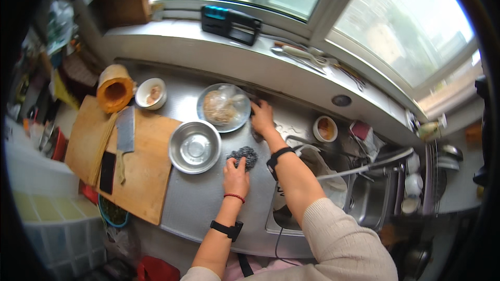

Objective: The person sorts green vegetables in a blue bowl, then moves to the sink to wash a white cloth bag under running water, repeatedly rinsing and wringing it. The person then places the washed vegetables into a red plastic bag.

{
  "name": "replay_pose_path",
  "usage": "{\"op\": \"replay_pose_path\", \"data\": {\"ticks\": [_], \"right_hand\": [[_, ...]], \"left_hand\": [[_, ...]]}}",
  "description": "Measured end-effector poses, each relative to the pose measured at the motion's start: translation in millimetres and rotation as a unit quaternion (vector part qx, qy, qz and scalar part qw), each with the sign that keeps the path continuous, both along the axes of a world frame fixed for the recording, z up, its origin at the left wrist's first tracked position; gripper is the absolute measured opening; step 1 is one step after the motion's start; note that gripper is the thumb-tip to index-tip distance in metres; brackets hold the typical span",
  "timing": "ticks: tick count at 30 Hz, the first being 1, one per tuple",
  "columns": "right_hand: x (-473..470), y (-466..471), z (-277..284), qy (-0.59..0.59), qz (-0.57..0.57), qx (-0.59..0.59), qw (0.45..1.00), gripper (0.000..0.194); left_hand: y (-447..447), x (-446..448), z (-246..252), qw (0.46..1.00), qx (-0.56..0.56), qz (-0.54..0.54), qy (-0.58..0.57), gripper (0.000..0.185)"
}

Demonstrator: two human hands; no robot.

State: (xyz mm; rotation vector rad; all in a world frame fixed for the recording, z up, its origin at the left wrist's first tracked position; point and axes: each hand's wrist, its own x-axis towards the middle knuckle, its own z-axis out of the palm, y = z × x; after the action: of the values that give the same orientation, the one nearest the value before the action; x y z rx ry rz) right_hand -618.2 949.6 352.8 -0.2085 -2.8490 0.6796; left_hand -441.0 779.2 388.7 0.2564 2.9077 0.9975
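Observation:
My left hand [236, 179] rests its fingers on a dark crumpled mesh bundle [247, 157] that lies on the stainless steel counter [195, 207]. My right hand [262, 116] reaches past the right rim of a plate [241, 125], its fingers at a dark object partly hidden beside the plate; whether it grips this I cannot tell. Food in a clear plastic bag [219, 109] lies on that plate. Between the bundle and the cutting board stands a metal bowl [195, 147] with nothing visible in it.
A wooden cutting board [152, 156] at the left bears a cleaver [125, 130] and a black phone [108, 172]. Behind it are a cut pumpkin [114, 89] and a white bowl [151, 93] with food. To the right are a sink [371, 199] and a small bowl [325, 128].

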Motion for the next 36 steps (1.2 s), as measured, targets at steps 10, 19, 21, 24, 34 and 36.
{"op": "replay_pose_path", "data": {"ticks": [10, 19, 21, 24, 34, 36], "right_hand": [[27.0, 32.4, 3.7, -0.087, -0.206, 0.183, 0.957, 0.025], [68.6, 71.1, 30.9, -0.217, -0.438, -0.032, 0.872, 0.037], [72.7, 61.0, 43.4, -0.210, -0.444, -0.097, 0.865, 0.044], [78.1, 41.9, 56.8, -0.216, -0.336, -0.124, 0.908, 0.038], [89.4, -52.9, 36.2, -0.289, -0.060, -0.264, 0.918, 0.027], [121.3, -61.2, 38.0, -0.222, -0.056, -0.312, 0.922, 0.030]], "left_hand": [[2.9, -10.4, -6.8, 0.997, -0.073, 0.004, -0.019, 0.045], [1.6, -9.3, -8.4, 0.998, -0.060, -0.011, -0.005, 0.047], [-3.1, -9.2, -7.4, 0.999, -0.042, -0.003, 0.027, 0.050], [-11.8, -5.2, -5.2, 0.996, -0.042, 0.051, 0.059, 0.052], [-50.8, 57.4, 1.4, 0.996, -0.027, 0.019, 0.086, 0.057], [-71.9, 69.3, 0.2, 0.997, -0.039, 0.030, 0.061, 0.056]]}}
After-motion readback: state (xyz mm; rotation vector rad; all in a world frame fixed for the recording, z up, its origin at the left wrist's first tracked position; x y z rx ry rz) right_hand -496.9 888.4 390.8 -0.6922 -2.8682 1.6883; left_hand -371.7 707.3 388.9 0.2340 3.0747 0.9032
